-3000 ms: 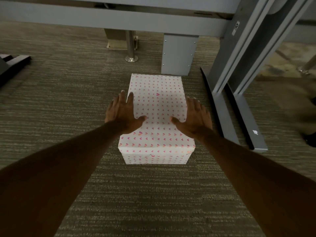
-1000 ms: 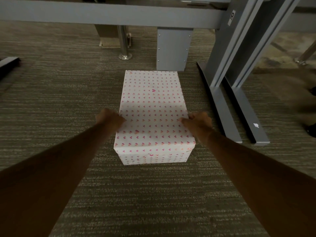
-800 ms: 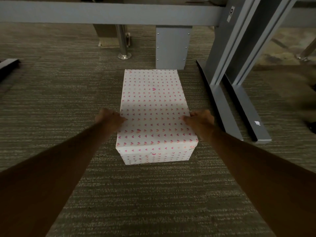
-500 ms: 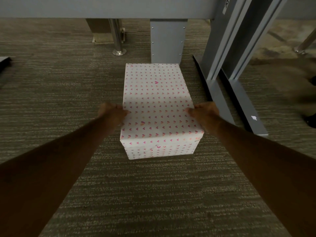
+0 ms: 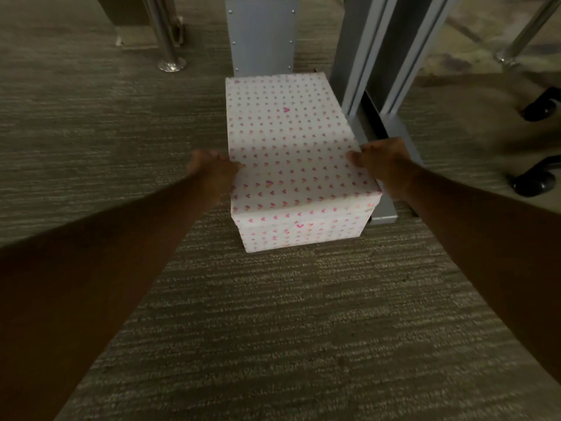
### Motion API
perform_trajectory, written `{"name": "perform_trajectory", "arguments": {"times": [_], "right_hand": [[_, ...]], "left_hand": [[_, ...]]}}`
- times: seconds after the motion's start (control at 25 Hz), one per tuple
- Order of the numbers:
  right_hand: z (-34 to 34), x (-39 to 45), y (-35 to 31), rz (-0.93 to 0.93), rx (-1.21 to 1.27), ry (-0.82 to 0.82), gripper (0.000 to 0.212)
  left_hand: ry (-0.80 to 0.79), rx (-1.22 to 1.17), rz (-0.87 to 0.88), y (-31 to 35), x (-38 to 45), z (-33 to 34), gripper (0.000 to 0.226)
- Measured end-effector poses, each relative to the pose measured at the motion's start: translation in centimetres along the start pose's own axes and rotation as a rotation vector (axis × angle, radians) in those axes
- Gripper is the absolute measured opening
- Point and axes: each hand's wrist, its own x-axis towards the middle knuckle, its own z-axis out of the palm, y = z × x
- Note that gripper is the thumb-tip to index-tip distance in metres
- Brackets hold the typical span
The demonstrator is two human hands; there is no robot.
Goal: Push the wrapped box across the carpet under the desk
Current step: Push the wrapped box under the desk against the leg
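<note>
The wrapped box (image 5: 291, 153), white paper with small pink hearts, lies lengthwise on the striped grey carpet (image 5: 273, 329) under the desk. My left hand (image 5: 209, 168) grips its left side near the top edge, fingers hidden down the side. My right hand (image 5: 382, 159) grips the right side the same way. The box's far end almost touches a grey desk panel (image 5: 261, 34), and its right side lies against the desk's foot.
Grey desk legs (image 5: 376, 56) and their flat foot (image 5: 385, 208) stand right of the box. A chrome post (image 5: 167, 41) with a round base rises at the back left. Two black chair casters (image 5: 534, 180) sit at the right edge.
The box has slid forward and to the right, toward the desk legs, with both hands on its sides. Three seconds ago my palms lay flat on its top; they now clasp the sides.
</note>
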Motion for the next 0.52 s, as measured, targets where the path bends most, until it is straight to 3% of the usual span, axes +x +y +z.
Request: {"name": "perform_trajectory", "arguments": {"times": [0.12, 0.52], "right_hand": [[-0.8, 0.5, -0.4, -0.044, 0.01, -0.032, 0.04], [-1.3, 4.0, -0.4, -0.059, -0.132, 0.003, 0.051]], "left_hand": [[0.033, -0.028, 0.0, 0.5, 0.2, 0.5, 0.005], [0.099, 0.054, 0.084, 2.0, 1.7, 2.3, 0.024]]}}
